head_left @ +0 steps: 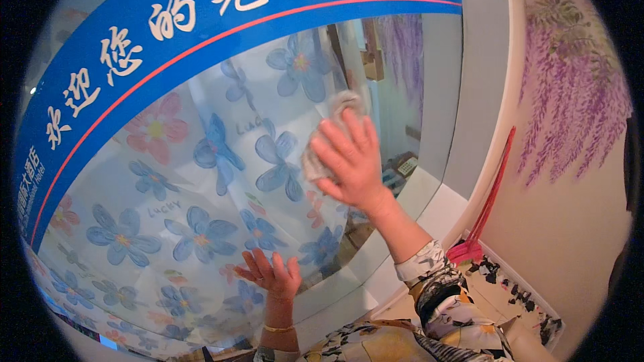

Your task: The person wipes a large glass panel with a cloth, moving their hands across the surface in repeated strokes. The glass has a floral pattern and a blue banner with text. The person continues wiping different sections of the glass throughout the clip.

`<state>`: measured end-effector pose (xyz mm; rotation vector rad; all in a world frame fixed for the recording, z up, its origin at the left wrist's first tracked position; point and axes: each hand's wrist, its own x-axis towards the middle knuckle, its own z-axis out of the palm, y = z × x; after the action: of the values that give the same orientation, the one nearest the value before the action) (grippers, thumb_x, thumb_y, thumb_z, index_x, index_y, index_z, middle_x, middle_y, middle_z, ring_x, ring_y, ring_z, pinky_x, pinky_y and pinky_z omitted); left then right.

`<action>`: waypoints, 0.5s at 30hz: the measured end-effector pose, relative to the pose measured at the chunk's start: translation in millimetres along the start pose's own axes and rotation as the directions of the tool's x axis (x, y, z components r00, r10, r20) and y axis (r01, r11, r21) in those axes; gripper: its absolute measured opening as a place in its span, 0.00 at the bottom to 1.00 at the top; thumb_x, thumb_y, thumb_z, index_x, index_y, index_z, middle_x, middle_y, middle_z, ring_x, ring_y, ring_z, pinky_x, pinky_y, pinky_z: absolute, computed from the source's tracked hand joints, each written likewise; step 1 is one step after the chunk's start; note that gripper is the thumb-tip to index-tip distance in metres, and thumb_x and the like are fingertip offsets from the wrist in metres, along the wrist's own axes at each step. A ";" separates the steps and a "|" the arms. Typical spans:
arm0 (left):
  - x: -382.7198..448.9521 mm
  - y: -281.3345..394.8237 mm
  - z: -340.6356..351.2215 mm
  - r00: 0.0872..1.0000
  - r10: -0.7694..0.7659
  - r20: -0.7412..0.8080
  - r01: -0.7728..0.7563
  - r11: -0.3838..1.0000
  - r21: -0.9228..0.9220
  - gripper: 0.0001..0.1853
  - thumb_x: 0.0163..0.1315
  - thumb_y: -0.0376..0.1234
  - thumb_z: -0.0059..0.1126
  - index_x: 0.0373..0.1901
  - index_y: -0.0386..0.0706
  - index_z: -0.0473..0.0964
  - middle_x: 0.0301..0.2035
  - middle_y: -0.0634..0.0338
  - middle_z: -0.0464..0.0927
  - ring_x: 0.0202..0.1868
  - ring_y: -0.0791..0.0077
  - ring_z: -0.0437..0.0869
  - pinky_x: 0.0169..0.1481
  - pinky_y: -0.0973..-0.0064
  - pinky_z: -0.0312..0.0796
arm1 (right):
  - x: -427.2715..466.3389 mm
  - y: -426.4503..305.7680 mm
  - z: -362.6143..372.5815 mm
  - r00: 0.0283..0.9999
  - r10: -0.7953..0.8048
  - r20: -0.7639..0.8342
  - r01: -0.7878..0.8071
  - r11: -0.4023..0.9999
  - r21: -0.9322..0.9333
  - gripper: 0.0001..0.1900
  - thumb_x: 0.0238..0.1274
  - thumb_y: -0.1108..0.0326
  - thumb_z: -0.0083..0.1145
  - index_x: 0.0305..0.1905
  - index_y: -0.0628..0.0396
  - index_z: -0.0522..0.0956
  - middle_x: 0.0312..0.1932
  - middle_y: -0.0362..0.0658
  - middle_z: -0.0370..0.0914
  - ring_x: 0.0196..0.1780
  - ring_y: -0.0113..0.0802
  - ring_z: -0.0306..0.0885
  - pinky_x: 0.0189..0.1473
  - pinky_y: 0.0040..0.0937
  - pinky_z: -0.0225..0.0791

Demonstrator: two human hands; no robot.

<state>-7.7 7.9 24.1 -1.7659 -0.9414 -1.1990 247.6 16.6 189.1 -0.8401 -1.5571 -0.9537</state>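
My right hand (349,161) presses a light grey cloth (317,161) flat against a window pane (402,85), its fingers spread over the fabric. Part of the cloth bunches up above the fingertips. Lower and to the left, my left hand (271,274) is raised before the pane with its fingers apart and nothing in it. Whether its fingertips touch the glass I cannot tell. Behind the glass hangs a pale curtain (196,221) with blue and pink flowers.
A blue strip with white writing (201,25) crosses the upper pane. The window frame (483,75) curves down the right side. Beyond it a pink brush with a red handle (490,196) leans on a wall painted with purple wisteria (578,100). A white sill (422,206) runs below.
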 end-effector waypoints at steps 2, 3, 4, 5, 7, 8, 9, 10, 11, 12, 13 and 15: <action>2.4 -7.4 -7.5 1.000 0.018 0.019 -0.018 1.000 0.017 0.28 0.65 0.42 0.51 0.64 0.43 0.59 0.69 0.41 0.53 0.72 0.36 0.48 0.70 0.32 0.31 | -10.2 13.8 2.0 0.999 0.043 -0.016 -0.044 0.999 -0.027 0.31 0.53 0.49 0.58 0.62 0.47 0.72 0.69 0.45 0.63 0.73 0.54 0.54 0.69 0.59 0.44; 4.2 -8.3 -8.4 0.999 0.025 0.023 -0.026 0.999 0.021 0.28 0.65 0.42 0.51 0.64 0.43 0.60 0.69 0.41 0.53 0.72 0.36 0.47 0.70 0.33 0.31 | -15.7 24.2 1.5 0.998 0.054 -0.031 -0.055 0.998 -0.032 0.31 0.53 0.49 0.58 0.63 0.48 0.71 0.70 0.46 0.62 0.74 0.55 0.53 0.69 0.59 0.44; 2.6 -9.5 -6.6 1.000 0.018 0.017 -0.018 0.999 0.027 0.28 0.66 0.42 0.51 0.64 0.43 0.60 0.69 0.41 0.53 0.72 0.37 0.47 0.70 0.33 0.31 | -23.4 34.0 1.7 0.997 0.066 -0.045 -0.068 0.997 -0.039 0.32 0.53 0.49 0.59 0.63 0.49 0.71 0.70 0.47 0.61 0.74 0.56 0.51 0.69 0.60 0.44; 0.2 -11.2 -4.7 1.000 0.010 0.012 -0.010 0.999 0.032 0.27 0.66 0.42 0.50 0.64 0.43 0.60 0.70 0.41 0.52 0.72 0.37 0.47 0.70 0.33 0.31 | -31.4 42.3 2.7 0.995 0.085 -0.045 -0.086 0.996 -0.038 0.32 0.54 0.49 0.59 0.63 0.49 0.70 0.70 0.48 0.61 0.75 0.57 0.50 0.69 0.60 0.43; -2.0 -15.6 1.2 1.000 0.005 -0.013 -0.004 0.999 0.044 0.26 0.67 0.42 0.49 0.65 0.42 0.61 0.70 0.42 0.52 0.72 0.37 0.47 0.70 0.33 0.31 | -44.3 58.8 1.3 0.991 0.121 -0.052 -0.124 0.991 -0.044 0.32 0.55 0.49 0.58 0.64 0.51 0.70 0.71 0.50 0.59 0.75 0.58 0.48 0.69 0.60 0.42; -4.0 -18.4 4.0 1.000 0.004 -0.029 -0.002 0.998 0.055 0.26 0.68 0.42 0.48 0.65 0.42 0.61 0.70 0.42 0.52 0.72 0.37 0.46 0.70 0.33 0.31 | -50.4 66.8 -0.5 0.991 0.129 -0.047 -0.132 0.990 -0.055 0.34 0.56 0.47 0.59 0.65 0.53 0.68 0.72 0.51 0.58 0.76 0.59 0.46 0.70 0.59 0.42; -11.5 -21.4 3.8 0.999 0.005 -0.040 -0.002 0.998 0.058 0.26 0.69 0.42 0.48 0.64 0.42 0.62 0.70 0.41 0.52 0.72 0.37 0.46 0.70 0.34 0.31 | -61.0 68.5 -4.4 0.984 0.170 -0.048 -0.172 0.983 -0.057 0.35 0.56 0.47 0.58 0.66 0.54 0.68 0.72 0.51 0.57 0.76 0.59 0.46 0.70 0.58 0.42; -15.8 -22.8 2.2 0.999 0.006 -0.054 -0.003 0.998 0.059 0.24 0.70 0.42 0.46 0.63 0.41 0.64 0.69 0.40 0.53 0.72 0.37 0.46 0.71 0.35 0.32 | -71.1 70.0 -8.5 0.976 0.210 -0.051 -0.213 0.975 -0.058 0.36 0.57 0.46 0.58 0.66 0.54 0.67 0.73 0.51 0.56 0.76 0.59 0.46 0.71 0.57 0.42; -21.3 -23.9 0.2 0.999 0.001 -0.038 0.001 0.998 0.064 0.24 0.70 0.42 0.46 0.63 0.41 0.64 0.69 0.39 0.53 0.72 0.37 0.45 0.71 0.35 0.32 | -80.6 70.6 -12.9 0.967 0.250 -0.053 -0.252 0.966 -0.058 0.36 0.57 0.45 0.58 0.67 0.55 0.67 0.73 0.52 0.56 0.76 0.59 0.45 0.71 0.56 0.42; -21.9 -26.5 -1.9 1.000 0.003 -0.017 -0.001 0.997 0.083 0.24 0.69 0.42 0.46 0.63 0.41 0.64 0.69 0.39 0.53 0.72 0.37 0.45 0.71 0.35 0.31 | -85.0 72.0 -15.1 0.947 0.313 -0.066 -0.314 0.949 -0.005 0.36 0.58 0.45 0.57 0.66 0.56 0.68 0.73 0.51 0.55 0.77 0.57 0.44 0.72 0.54 0.40; -23.0 -28.5 -3.3 1.000 0.004 0.003 -0.004 0.995 0.101 0.24 0.69 0.42 0.46 0.62 0.40 0.65 0.69 0.38 0.53 0.72 0.37 0.45 0.71 0.35 0.31 | -91.2 74.0 -16.2 0.925 0.373 -0.074 -0.367 0.927 0.083 0.34 0.59 0.46 0.57 0.66 0.56 0.68 0.73 0.51 0.56 0.77 0.56 0.44 0.73 0.53 0.40; -22.9 -29.6 -3.3 1.000 0.011 -0.009 -0.010 0.995 0.104 0.23 0.70 0.43 0.45 0.60 0.40 0.66 0.68 0.37 0.52 0.72 0.34 0.44 0.70 0.33 0.30 | -101.9 77.8 -20.7 0.870 0.487 -0.081 -0.455 0.854 0.253 0.31 0.61 0.50 0.55 0.65 0.56 0.70 0.73 0.50 0.57 0.78 0.54 0.43 0.74 0.51 0.39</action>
<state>-41.5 14.0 9.0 -1.6797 -0.9709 -1.1302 343.5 28.1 102.3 -0.9131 -1.2230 -0.4546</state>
